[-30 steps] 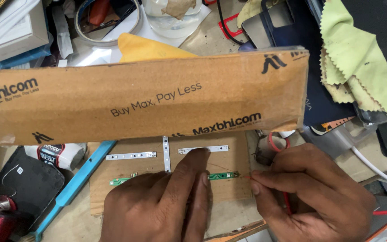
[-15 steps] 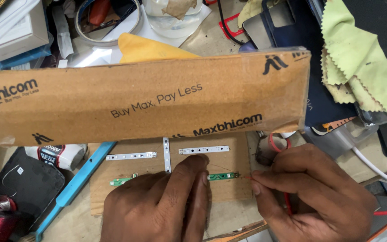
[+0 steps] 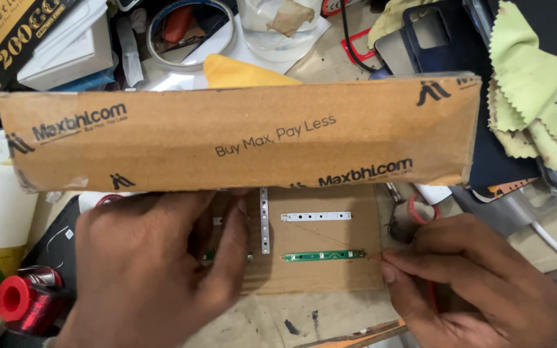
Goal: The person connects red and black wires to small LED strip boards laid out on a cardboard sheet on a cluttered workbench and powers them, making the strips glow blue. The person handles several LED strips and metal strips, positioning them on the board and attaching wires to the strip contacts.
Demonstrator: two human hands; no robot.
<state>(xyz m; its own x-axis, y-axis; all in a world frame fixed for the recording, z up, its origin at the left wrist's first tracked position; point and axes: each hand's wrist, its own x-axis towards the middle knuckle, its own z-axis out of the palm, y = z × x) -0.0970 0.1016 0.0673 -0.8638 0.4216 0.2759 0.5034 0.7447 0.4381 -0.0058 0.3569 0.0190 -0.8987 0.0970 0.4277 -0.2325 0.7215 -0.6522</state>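
Cardboard sheet carries the narrow strips; green strip lies flat right of the upright white strip. Left hand spread loose, palm down, covering the sheet's left side. Right hand is pinched at the green strip's right end; grasp unclear. Positioning step, I'd judge; next move needs fine fingertip alignment.

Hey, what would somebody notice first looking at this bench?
A long brown cardboard box spans the middle. Below it, the left hand covers part of a cardboard sheet bearing thin circuit strips, one green strip by the right hand. A red wire spool sits at lower left.
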